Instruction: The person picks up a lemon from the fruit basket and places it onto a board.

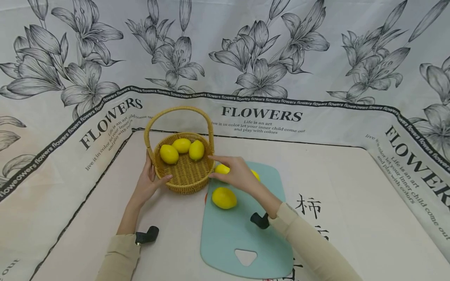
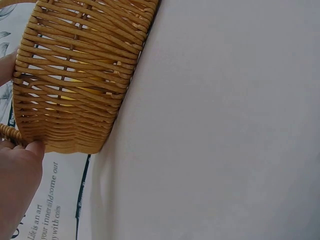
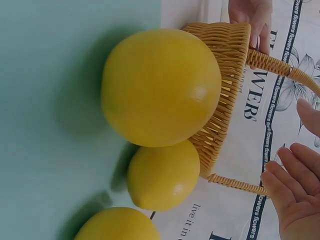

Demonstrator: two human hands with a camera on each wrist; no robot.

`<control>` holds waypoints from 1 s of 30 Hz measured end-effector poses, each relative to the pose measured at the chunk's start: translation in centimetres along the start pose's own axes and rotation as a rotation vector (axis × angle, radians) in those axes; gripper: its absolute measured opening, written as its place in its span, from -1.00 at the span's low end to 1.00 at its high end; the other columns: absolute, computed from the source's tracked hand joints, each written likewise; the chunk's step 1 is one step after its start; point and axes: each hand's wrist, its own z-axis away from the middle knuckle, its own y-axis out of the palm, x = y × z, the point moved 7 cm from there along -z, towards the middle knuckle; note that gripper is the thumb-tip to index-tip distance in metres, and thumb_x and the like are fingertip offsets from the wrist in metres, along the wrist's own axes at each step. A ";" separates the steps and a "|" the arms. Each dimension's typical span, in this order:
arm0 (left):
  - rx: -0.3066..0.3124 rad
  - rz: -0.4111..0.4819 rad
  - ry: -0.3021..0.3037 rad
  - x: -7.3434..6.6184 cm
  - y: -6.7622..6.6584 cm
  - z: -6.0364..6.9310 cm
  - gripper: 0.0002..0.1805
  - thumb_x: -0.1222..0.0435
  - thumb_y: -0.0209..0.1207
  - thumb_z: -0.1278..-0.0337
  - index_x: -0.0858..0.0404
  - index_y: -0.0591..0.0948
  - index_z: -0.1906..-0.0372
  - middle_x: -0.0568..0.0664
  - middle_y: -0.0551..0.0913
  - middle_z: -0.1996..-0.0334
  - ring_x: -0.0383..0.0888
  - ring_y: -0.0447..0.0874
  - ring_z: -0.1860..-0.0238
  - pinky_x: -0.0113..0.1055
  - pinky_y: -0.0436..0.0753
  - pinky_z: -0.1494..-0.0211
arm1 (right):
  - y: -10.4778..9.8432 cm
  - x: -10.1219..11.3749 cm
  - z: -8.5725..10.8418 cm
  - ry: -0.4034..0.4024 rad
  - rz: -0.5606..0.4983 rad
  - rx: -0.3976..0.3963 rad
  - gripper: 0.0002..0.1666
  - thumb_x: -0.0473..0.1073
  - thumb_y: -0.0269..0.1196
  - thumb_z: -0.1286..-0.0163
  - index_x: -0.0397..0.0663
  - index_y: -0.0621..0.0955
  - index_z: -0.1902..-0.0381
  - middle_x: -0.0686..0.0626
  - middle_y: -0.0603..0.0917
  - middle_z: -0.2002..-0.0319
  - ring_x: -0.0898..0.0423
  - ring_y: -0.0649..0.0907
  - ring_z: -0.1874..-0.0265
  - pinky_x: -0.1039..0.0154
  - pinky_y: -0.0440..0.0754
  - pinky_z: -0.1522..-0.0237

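Slanting up the printed cloth [image 1: 88,164] on your far left, black lettering [image 1: 110,123] reads "FLOWERS", with "Life is an art" beside it. Next, your left hand [image 1: 145,185] grips the wicker basket [image 1: 188,189] by its left side, thumb over the rim; three lemons [image 1: 181,146] sit inside. At the basket's right side, your right hand [image 1: 233,171] has thumb and fingers apart; whether its fingertips touch the wicker, you cannot tell. Beneath that hand lies the teal cutting board [image 1: 246,234], carrying three more lemons [image 1: 224,198], two partly hidden by your hand. Behind, "FLOWERS" repeats above "let your inner child come out and play with colors". Right of the board stands the black character 柿 [image 1: 309,207].
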 end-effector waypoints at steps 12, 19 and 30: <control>-0.008 -0.022 0.035 2.4 -0.6 -0.6 0.22 0.47 0.27 -0.12 -0.07 -0.42 -0.50 -0.13 -0.51 -0.51 -0.18 -0.43 -0.51 -0.57 -0.14 -0.46 | 0.6 0.7 -1.5 -0.033 0.013 -0.003 -0.36 -0.07 0.42 -0.20 -0.10 0.55 -0.24 -0.11 0.57 -0.18 -0.04 0.53 -0.19 0.12 0.53 -0.21; -0.007 -0.009 0.019 2.2 -0.5 -0.4 0.21 0.47 0.27 -0.13 -0.04 -0.42 -0.50 -0.11 -0.52 -0.50 -0.18 -0.44 -0.51 -0.51 -0.16 -0.49 | 0.9 1.0 -2.7 -0.018 0.041 -0.009 -0.38 -0.09 0.41 -0.21 -0.09 0.56 -0.22 -0.10 0.58 -0.17 -0.04 0.54 -0.19 0.13 0.52 -0.22; -0.016 -0.030 0.027 2.6 -0.6 -0.6 0.21 0.45 0.28 -0.14 -0.06 -0.42 -0.50 -0.13 -0.50 -0.51 -0.19 -0.40 -0.51 -0.48 -0.14 -0.50 | 1.2 1.0 -4.4 0.024 0.038 -0.009 -0.38 -0.06 0.41 -0.20 -0.06 0.56 -0.22 -0.12 0.57 -0.19 -0.06 0.59 -0.11 0.13 0.59 -0.14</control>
